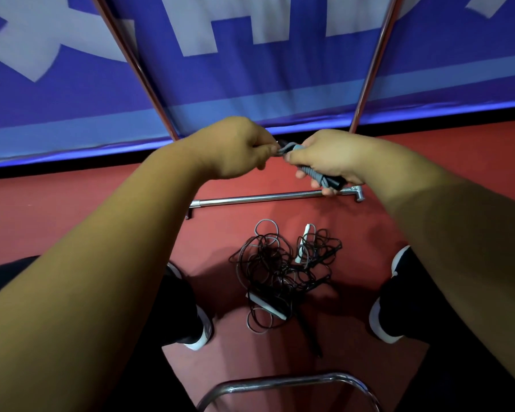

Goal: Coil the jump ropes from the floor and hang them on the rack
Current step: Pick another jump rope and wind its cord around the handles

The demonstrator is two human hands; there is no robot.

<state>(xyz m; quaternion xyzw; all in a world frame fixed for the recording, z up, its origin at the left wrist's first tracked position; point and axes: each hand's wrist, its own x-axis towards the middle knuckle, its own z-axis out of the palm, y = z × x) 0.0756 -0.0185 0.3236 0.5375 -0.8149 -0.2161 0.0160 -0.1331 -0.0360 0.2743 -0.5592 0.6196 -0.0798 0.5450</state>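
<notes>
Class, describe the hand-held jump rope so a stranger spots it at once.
Find the blue banner; below its lower edge the left hand and right hand meet. Between them the held rope is a grey bundle wound round a black grip, unlike the loose tangle on the red floor.

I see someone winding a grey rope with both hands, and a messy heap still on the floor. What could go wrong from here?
1. The grey rope is held between the left hand and right hand; if either grip slackens, the wraps could spring loose.
2. The floor pile looks tangled, so pulling one rope may drag others along.
3. It lies between the shoes, near the rack's base bar: a possible trip.
</notes>
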